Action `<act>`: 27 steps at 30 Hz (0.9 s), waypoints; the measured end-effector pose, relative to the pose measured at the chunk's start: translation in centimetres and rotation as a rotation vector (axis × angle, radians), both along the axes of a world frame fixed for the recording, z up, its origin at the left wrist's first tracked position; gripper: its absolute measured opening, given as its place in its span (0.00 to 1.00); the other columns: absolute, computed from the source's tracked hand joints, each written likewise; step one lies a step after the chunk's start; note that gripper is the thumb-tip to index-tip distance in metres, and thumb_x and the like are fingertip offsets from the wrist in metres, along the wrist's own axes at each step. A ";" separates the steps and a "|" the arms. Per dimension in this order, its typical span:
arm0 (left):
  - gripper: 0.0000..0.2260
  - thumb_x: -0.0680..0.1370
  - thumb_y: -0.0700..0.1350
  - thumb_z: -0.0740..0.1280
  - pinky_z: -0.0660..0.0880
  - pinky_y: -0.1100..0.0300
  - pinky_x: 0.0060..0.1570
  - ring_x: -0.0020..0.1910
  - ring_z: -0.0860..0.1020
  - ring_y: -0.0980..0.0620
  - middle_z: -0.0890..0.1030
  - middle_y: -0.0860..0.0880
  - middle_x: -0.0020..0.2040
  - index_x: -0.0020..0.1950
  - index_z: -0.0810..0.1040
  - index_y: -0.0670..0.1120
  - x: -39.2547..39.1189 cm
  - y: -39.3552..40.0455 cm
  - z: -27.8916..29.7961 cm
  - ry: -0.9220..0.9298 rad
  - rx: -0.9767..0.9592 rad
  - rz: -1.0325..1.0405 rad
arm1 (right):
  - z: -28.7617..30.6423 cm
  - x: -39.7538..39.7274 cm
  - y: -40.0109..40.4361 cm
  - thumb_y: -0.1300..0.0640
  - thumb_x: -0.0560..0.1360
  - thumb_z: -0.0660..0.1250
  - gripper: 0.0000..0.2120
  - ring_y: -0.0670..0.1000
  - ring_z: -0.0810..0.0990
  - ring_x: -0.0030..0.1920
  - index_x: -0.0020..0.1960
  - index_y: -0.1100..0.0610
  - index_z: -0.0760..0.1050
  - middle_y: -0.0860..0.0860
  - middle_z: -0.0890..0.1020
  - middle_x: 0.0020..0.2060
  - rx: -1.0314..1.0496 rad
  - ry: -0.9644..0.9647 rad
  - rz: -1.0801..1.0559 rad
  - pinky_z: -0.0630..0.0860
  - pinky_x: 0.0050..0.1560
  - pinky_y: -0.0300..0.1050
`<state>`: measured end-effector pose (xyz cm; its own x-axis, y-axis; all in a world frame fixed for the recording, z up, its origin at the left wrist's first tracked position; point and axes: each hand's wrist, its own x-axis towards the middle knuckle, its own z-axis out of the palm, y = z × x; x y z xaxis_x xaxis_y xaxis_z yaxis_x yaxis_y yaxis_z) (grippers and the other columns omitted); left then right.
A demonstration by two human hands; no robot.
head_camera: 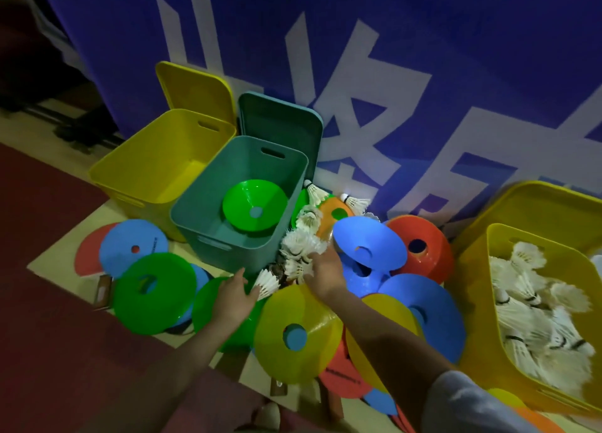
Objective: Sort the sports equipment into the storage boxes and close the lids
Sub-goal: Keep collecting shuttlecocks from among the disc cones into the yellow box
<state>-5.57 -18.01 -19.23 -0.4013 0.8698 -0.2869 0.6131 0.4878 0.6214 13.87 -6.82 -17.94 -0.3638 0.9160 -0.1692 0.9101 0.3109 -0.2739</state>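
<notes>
Against a blue banner point(423, 74) with large white characters, three lidless boxes stand among scattered discs: an empty yellow box point(136, 168) far left, a teal box point(208, 224) holding one green disc point(254, 204), and a right-hand yellow box point(482, 302) full of shuttlecocks. The right hand point(322, 266) reaches into the shuttlecock pile point(301, 250) near the teal box, though I cannot tell whether it grips any; the left hand point(236, 294) pinches one shuttlecock point(267, 282). A loose grab could drop feathers among the overlapping discs.
</notes>
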 end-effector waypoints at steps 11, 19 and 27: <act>0.32 0.74 0.58 0.69 0.75 0.59 0.43 0.50 0.78 0.51 0.77 0.48 0.60 0.74 0.61 0.52 0.8 1.5 0.9 0.038 -0.114 -0.242 | 3.5 1.6 -0.5 0.61 0.79 0.61 0.12 0.54 0.79 0.51 0.61 0.57 0.78 0.54 0.79 0.59 -0.055 0.384 -0.045 0.74 0.49 0.47; 0.26 0.75 0.48 0.68 0.72 0.54 0.56 0.58 0.74 0.47 0.72 0.45 0.63 0.72 0.65 0.51 2.2 1.8 1.9 -0.200 0.098 -0.213 | 8.8 6.9 -0.7 0.62 0.77 0.65 0.11 0.47 0.78 0.47 0.58 0.55 0.79 0.47 0.81 0.48 0.081 0.693 -0.274 0.76 0.47 0.43; 0.27 0.74 0.43 0.69 0.70 0.56 0.58 0.62 0.72 0.48 0.71 0.45 0.65 0.72 0.67 0.47 7.3 3.3 6.6 -0.246 0.381 -0.234 | 11.3 14.5 -1.9 0.66 0.75 0.66 0.12 0.46 0.79 0.46 0.55 0.55 0.80 0.49 0.81 0.47 0.196 0.877 -0.430 0.75 0.44 0.32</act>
